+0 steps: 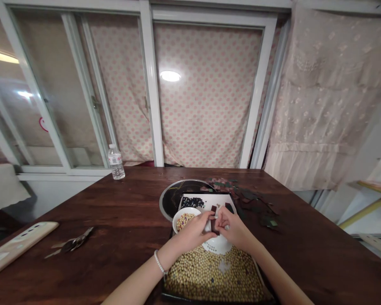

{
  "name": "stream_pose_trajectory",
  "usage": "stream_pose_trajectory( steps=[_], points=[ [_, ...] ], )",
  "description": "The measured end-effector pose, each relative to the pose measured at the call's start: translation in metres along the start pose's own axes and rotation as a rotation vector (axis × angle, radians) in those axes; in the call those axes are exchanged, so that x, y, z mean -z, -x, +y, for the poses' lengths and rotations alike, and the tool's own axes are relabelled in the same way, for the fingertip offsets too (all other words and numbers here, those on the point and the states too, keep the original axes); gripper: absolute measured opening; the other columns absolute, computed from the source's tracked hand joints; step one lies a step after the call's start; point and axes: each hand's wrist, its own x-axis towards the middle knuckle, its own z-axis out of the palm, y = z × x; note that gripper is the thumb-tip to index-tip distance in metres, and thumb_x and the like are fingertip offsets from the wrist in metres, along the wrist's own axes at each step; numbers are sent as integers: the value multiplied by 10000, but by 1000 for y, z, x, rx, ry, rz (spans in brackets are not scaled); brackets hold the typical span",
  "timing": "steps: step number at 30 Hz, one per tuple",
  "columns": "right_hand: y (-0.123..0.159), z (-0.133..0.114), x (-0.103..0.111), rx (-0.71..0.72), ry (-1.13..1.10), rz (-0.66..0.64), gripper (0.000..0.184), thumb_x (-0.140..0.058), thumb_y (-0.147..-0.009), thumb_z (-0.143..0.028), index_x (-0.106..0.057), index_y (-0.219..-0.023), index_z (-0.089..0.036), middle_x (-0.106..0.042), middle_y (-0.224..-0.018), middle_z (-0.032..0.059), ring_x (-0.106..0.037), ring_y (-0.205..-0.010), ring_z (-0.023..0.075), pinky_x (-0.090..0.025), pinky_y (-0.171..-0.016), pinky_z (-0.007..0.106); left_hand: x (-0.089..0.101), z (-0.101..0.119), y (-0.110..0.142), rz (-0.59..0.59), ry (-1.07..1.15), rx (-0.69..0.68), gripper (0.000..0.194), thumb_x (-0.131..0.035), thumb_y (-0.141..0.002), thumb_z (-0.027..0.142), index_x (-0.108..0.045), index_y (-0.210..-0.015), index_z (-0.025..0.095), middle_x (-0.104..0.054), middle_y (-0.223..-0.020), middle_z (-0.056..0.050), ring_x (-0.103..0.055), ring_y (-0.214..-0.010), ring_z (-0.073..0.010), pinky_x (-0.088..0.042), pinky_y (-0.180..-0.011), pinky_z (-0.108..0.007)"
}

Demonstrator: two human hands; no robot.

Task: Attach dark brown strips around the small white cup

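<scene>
My left hand and my right hand meet above a white perforated dish. Both are closed in a pinch on a small dark brown piece held between them. A pearl bracelet sits on my left wrist. Below the hands lies a dark tray filled with tan beans. A small white bowl of mixed beans stands just left of my left hand. Behind it a white tray carries a heap of black beans.
A round metal pan sits behind the trays. Dark scraps lie scattered at the right on the brown wooden table. Scissors and a long pale board lie at the left. A water bottle stands at the far edge by the windows.
</scene>
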Motion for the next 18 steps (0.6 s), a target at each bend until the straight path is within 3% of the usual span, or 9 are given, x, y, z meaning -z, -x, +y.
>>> stream_pose_trajectory(
  steps=[6, 11, 18],
  points=[
    [-2, 2, 2, 9, 11, 40, 234, -478, -700, -22, -395, -785, -223, -529, -651, -42, -560, -589, 130, -446, -575, 235, 0, 0, -1, -9, 3, -11, 479, -657, -747, 209, -449, -1178, 220, -559, -1207, -94, -522, -1107, -277, -395, -916, -379],
    [0, -3, 4, 26, 9, -39, 247, -492, -694, -18, -421, -814, -222, -562, -674, -41, -581, -603, 129, -458, -577, 224, 2, 3, 0, -13, 2, -16, 476, -647, -751, 185, -440, -1177, 230, -567, -1194, -83, -526, -1099, -267, -396, -909, -367],
    [-2, 1, 9, 26, 39, 4, 225, -494, -714, -30, -427, -816, -219, -582, -716, -20, -595, -670, 145, -466, -628, 247, 2, 2, 0, -2, 3, 3, 486, -661, -743, 198, -442, -1174, 233, -570, -1192, -86, -522, -1097, -275, -391, -906, -376]
  ],
)
